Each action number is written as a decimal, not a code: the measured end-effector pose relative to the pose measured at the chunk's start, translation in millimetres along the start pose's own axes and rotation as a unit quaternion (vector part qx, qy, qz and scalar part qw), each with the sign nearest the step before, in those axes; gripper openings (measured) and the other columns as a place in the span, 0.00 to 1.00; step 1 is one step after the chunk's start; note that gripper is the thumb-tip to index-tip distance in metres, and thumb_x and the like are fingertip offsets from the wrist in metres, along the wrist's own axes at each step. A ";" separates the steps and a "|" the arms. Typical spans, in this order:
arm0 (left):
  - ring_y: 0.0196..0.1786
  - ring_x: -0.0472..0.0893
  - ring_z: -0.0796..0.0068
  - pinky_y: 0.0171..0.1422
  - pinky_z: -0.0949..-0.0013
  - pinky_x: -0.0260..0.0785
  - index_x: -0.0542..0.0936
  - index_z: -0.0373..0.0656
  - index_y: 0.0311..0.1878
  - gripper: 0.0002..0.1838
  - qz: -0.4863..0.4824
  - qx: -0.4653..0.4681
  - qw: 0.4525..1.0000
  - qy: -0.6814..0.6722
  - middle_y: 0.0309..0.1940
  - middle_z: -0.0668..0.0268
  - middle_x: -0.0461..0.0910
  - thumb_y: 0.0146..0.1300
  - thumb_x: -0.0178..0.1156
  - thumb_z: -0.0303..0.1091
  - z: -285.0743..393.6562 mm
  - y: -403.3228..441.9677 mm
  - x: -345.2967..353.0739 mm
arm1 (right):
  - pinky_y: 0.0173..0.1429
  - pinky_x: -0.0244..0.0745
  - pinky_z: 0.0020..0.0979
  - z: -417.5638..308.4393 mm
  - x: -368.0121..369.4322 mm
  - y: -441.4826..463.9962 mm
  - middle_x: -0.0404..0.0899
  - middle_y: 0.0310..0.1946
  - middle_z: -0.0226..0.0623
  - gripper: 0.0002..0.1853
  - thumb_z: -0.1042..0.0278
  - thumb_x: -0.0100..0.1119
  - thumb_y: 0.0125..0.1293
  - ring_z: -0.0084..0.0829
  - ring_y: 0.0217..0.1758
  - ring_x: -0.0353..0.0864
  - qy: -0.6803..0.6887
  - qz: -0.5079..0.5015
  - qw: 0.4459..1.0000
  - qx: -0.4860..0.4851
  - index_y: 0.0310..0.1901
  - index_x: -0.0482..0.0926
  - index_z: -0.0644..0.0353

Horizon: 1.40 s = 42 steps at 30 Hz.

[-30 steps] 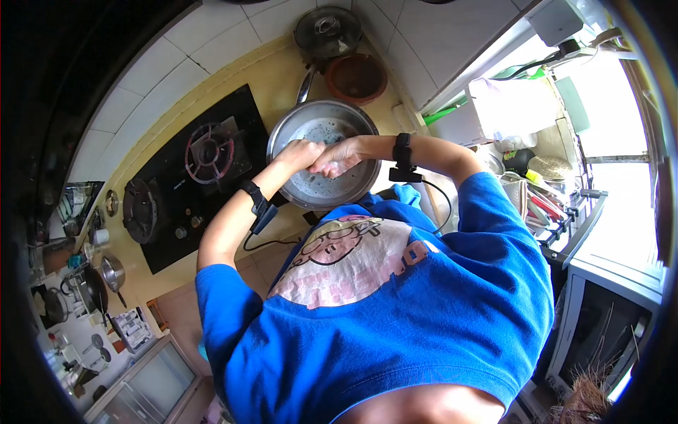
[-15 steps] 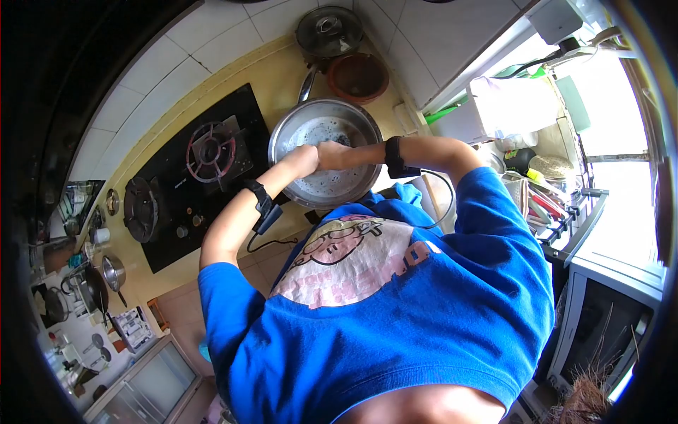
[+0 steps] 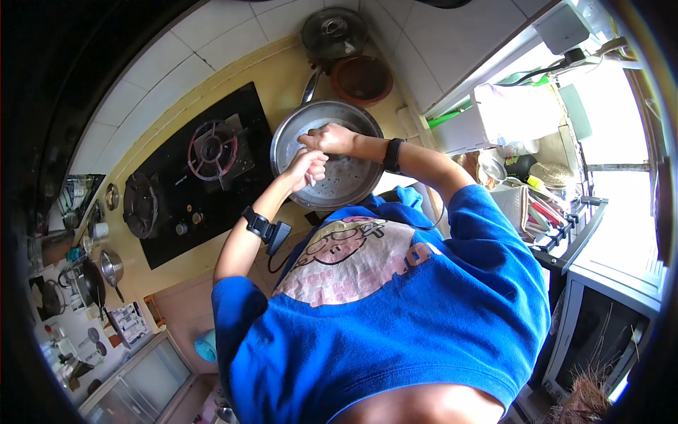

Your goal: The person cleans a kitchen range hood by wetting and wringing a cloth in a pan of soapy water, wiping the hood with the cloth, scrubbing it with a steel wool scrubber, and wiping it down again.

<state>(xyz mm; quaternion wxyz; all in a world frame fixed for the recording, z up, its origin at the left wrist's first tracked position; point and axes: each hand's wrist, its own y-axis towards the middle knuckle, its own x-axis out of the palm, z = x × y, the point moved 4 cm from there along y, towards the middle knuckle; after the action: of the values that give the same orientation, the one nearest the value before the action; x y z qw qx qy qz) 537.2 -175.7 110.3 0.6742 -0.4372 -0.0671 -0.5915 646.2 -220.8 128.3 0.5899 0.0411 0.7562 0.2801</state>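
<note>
A wide steel pan (image 3: 353, 189) sits on the yellow counter, its metal handle (image 3: 309, 86) pointing to the back. Inside it is a grayish liquid dotted with bubbles and dark specks. Both hands are over the pan, close together. My right hand (image 3: 330, 138) is closed, its knuckles up, over the middle of the pan. Just below it and toward me, my left hand (image 3: 308, 169) has curled fingers near the pan's left rim. Whatever lies within either hand, if anything, is hidden or too small to name.
A black gas hob (image 3: 205, 177) with two burners lies to the left. Behind the pan stand a brown clay pot (image 3: 361, 78) and a glass lid (image 3: 335, 32). Utensils in a rack (image 3: 554, 201) are at the right, above a microwave-like appliance (image 3: 600, 325).
My hands, joined side by side before, have shifted: the right moved up and left over the pan, and the left dropped slightly below it.
</note>
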 end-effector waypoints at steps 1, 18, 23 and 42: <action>0.13 0.54 0.88 0.18 0.78 0.47 0.59 0.52 0.21 0.16 -0.012 0.011 1.000 -0.009 0.13 0.81 0.52 0.61 0.52 0.29 0.1 -1.1 -1.1 | 0.25 0.75 0.34 0.8 0.3 0.7 0.77 0.20 0.35 0.19 0.69 0.55 0.52 0.37 0.23 0.81 -0.004 -0.003 1.000 0.016 0.48 0.72 0.57; 0.32 0.70 0.86 0.37 0.80 0.64 0.71 0.42 0.53 0.13 0.199 0.252 0.939 0.120 0.33 0.73 0.71 0.68 0.55 0.32 38.9 -67.5 6.9 | 0.56 0.67 0.33 -17.7 -79.8 -4.5 0.76 0.47 0.43 0.27 0.48 0.56 0.64 0.32 0.52 0.75 0.522 -0.121 0.775 0.335 0.56 0.66 0.61; 0.33 0.69 0.88 0.39 0.81 0.64 0.73 0.43 0.51 0.11 0.243 0.309 0.902 0.180 0.33 0.75 0.72 0.67 0.56 0.32 57.7 -85.2 29.9 | 0.57 0.66 0.29 -14.8 -74.0 -8.0 0.77 0.44 0.36 0.19 0.55 0.54 0.67 0.25 0.50 0.74 0.574 -0.105 0.753 0.306 0.50 0.73 0.63; 0.37 0.76 0.87 0.36 0.83 0.66 0.67 0.38 0.58 0.23 0.186 0.325 0.920 0.115 0.42 0.67 0.77 0.63 0.62 0.33 88.6 -100.5 72.7 | 0.47 0.69 0.21 -24.9 -142.1 39.6 0.76 0.36 0.26 0.15 0.62 0.57 0.66 0.15 0.41 0.73 0.592 0.099 0.722 0.344 0.49 0.73 0.62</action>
<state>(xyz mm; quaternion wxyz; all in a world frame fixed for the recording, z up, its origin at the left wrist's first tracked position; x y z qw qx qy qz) 510.2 -161.9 259.7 0.8803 -0.1279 -0.0951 -0.4469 655.5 -252.7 274.2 -0.0640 0.1420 0.9875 0.0245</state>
